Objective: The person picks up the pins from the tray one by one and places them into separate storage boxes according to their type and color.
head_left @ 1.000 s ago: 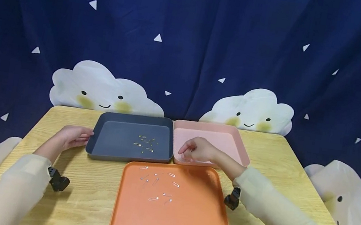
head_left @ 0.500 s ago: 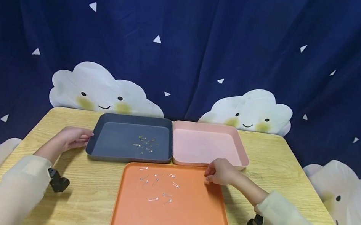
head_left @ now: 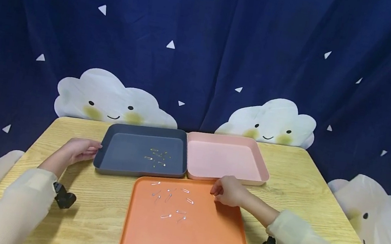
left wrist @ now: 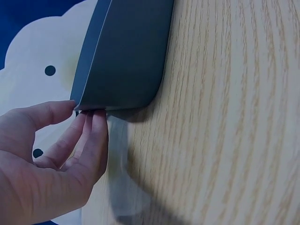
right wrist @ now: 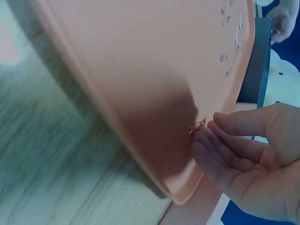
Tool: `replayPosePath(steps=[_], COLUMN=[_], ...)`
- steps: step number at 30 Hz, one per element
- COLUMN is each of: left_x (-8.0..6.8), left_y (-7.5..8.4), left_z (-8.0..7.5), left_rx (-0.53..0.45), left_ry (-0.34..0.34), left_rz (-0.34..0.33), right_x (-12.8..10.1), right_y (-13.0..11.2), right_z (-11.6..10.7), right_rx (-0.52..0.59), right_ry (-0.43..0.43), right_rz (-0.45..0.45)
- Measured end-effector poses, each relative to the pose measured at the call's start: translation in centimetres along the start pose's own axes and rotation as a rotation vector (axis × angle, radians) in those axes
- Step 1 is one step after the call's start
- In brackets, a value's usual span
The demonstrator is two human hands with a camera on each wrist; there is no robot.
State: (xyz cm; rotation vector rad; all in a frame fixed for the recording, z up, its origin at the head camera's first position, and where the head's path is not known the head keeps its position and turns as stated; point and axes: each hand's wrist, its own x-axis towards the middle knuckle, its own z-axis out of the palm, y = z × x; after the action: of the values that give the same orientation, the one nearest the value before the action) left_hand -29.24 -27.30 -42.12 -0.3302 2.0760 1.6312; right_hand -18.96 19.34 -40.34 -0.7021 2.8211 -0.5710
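Where right hand (head_left: 228,191) hovers, perhaps wire pin (right wrist: 197,126), smooth orange tray (head_left: 201,239)

An orange tray (head_left: 194,238) sits at 6 o'clock on the pale yellow wood-grain table (head_left: 99,217), scattered with small silver safety pins (head_left: 169,199). At 11 o'clock from it lies a dark grey tray (head_left: 113,144) holding gold-toned pins (head_left: 158,156); at 1 o'clock, a light pink tray (head_left: 225,159). Both sleeves (head_left: 19,201) are cream. The backdrop (head_left: 206,48) is navy blue, dotted with small white triangles and printed with white clouds (head_left: 108,99) bearing black eyes, smiles and yellow cheeks.
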Motion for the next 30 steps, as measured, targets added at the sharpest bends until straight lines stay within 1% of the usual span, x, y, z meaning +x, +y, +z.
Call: replayPosePath(steps=[3, 8, 13, 17, 22, 26, 30], left_x=[0.0, 0.0, 0.1, 0.1, -0.2, -0.3, -0.4], left_y=[0.1, 0.2, 0.0, 0.0, 0.2, 0.1, 0.1], left_z=[0.0, 0.1, 0.2, 0.1, -0.1, -0.1, 0.0], left_rx=[0.004, 0.008, 0.003, 0.011, 0.033, 0.033, 0.025], left_ry=[0.006, 0.013, 0.01, 0.012, 0.021, 0.017, 0.014], left_rz=[-0.004, -0.014, 0.002, 0.004, -0.009, -0.011, -0.011], right_x=[0.2, 0.5, 0.5, 0.4, 0.4, 0.7, 1.1], right_y=[-0.5, -0.9, -0.5, 0.0, -0.3, -0.8, -1.3], right_z=[0.4, 0.8, 1.0, 1.0, 1.3, 1.7, 2.0], right_rx=[0.033, 0.053, 0.05, 0.016, -0.053, -0.107, -0.113], right_ry=[-0.007, -0.036, -0.015, 0.018, 0.054, 0.064, 0.059], right_rz=[-0.019, -0.043, -0.045, -0.052, -0.051, -0.023, 0.025])
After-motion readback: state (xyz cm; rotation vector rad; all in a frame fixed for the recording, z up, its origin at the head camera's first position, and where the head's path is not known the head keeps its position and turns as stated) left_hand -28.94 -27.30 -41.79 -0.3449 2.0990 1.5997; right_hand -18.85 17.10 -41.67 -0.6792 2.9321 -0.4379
